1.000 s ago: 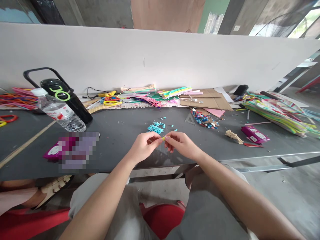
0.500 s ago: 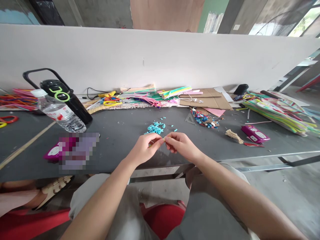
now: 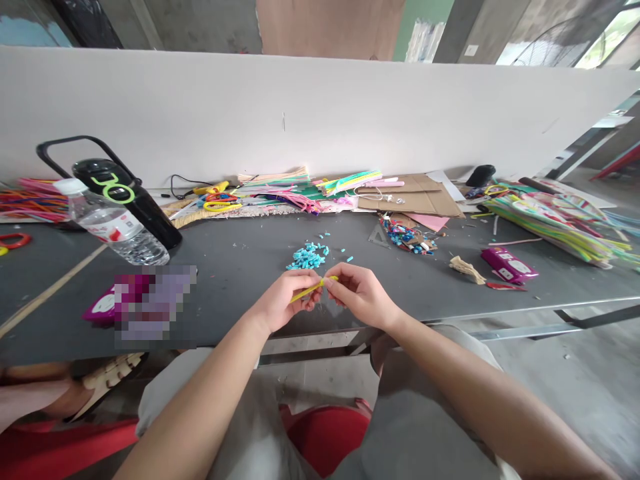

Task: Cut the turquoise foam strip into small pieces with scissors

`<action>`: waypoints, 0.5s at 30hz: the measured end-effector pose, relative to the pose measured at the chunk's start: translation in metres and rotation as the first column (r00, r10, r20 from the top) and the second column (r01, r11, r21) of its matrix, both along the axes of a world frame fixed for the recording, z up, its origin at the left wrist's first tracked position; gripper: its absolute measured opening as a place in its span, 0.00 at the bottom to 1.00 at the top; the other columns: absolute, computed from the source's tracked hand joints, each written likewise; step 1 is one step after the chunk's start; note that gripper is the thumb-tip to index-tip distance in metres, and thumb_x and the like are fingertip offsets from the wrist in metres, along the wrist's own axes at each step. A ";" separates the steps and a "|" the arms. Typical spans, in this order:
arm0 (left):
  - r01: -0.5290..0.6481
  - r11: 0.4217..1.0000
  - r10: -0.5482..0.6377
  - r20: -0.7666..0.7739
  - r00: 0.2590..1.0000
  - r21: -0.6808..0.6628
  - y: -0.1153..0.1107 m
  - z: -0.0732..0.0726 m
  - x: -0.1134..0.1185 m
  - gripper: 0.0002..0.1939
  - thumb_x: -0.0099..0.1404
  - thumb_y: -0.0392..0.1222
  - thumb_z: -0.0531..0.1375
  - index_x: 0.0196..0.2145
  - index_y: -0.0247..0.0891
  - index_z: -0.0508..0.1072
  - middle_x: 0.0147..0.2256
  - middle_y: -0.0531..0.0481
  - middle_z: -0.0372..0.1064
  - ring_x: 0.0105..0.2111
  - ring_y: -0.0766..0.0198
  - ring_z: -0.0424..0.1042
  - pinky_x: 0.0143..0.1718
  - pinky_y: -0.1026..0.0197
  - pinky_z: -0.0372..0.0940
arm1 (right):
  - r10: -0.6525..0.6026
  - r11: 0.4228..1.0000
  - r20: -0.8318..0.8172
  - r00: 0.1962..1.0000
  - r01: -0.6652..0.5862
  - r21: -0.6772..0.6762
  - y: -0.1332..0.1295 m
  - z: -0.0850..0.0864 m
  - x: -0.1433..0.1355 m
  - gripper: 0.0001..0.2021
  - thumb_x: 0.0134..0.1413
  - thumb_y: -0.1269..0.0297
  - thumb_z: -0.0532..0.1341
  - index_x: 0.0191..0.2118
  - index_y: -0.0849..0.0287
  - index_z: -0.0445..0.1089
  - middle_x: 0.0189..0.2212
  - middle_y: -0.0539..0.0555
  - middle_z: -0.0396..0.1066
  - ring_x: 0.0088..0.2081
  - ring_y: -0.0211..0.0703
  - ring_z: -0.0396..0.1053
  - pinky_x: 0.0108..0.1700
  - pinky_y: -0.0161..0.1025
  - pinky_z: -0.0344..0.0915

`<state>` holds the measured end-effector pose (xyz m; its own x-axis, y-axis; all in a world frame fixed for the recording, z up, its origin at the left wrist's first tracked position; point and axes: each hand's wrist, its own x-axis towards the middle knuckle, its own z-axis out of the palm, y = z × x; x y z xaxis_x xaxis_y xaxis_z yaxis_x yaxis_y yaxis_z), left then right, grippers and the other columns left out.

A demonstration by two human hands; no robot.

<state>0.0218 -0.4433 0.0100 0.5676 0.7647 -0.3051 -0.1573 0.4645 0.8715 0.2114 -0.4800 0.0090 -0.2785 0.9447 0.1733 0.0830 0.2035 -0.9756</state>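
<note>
"What fills the scene, with the hands at the clock's centre?"

"A white partition stands at twelve, behind a long dark table. Between two and three, a bundle of multicoloured strips lies spread across the tabletop. Flattened brown cardboard rests nearer two than one."

"And toward the other end?"

"A black flask with a carrying loop appears at ten, a clear water bottle just in front of it. At eight, below the table edge, is another person's sandaled foot. One purple pack sits near three; its counterpart, a magenta pack, lies at nine, partly masked by blurring."

"The hands themselves?"

"Both work close together above the table's near edge. The left hand grips a yellow strip along its length, fingers curled about it; the right hand pinches the same strip near its far end, thumb against fingers."

"The smallest items?"

"Short blue pieces are heaped between eleven and twelve, just beyond the fingertips, with a few scattered nearby. The yellow strip, slender and tilted, spans from nine toward one between both hands."
</note>
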 end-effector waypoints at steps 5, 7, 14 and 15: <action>0.045 0.993 -0.039 0.064 0.997 -0.106 -0.002 0.001 0.000 0.11 0.60 0.42 0.64 0.24 0.33 0.73 0.22 0.49 0.64 0.22 0.70 0.61 0.24 0.65 0.57 | -0.020 0.968 0.139 0.990 -0.015 0.249 -0.003 -0.001 0.005 0.08 0.67 0.61 0.59 0.41 0.59 0.72 0.31 0.51 0.73 0.29 0.36 0.67 0.32 0.34 0.66; 0.060 0.989 -0.047 0.095 0.994 -0.135 -0.004 0.002 0.002 0.12 0.60 0.42 0.64 0.23 0.32 0.71 0.21 0.51 0.62 0.21 0.70 0.59 0.24 0.65 0.57 | -0.053 0.927 0.193 0.980 -0.023 0.373 -0.002 -0.001 0.007 0.06 0.68 0.64 0.58 0.41 0.59 0.71 0.32 0.52 0.75 0.31 0.37 0.69 0.35 0.34 0.67; 0.104 0.979 -0.072 0.176 0.982 -0.178 -0.008 0.004 0.006 0.12 0.61 0.41 0.62 0.23 0.33 0.70 0.21 0.52 0.60 0.21 0.70 0.57 0.25 0.65 0.56 | -0.135 0.691 0.315 0.940 -0.139 0.710 0.001 0.000 0.015 0.10 0.67 0.76 0.54 0.48 0.57 0.68 0.37 0.56 0.75 0.37 0.40 0.70 0.40 0.37 0.69; 0.108 0.978 -0.076 0.180 0.981 -0.176 -0.008 0.005 0.006 0.11 0.61 0.40 0.62 0.23 0.33 0.70 0.21 0.52 0.60 0.21 0.70 0.57 0.25 0.65 0.55 | -0.141 0.662 0.331 0.933 -0.160 0.732 0.001 0.000 0.016 0.11 0.66 0.77 0.54 0.49 0.57 0.67 0.37 0.56 0.74 0.37 0.41 0.70 0.40 0.38 0.69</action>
<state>0.0282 -0.4514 0.0146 0.6890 0.6465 -0.3276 -0.2461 0.6339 0.7332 0.2273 -0.4786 0.0091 -0.4667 0.5376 0.7022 0.3599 0.8407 -0.4045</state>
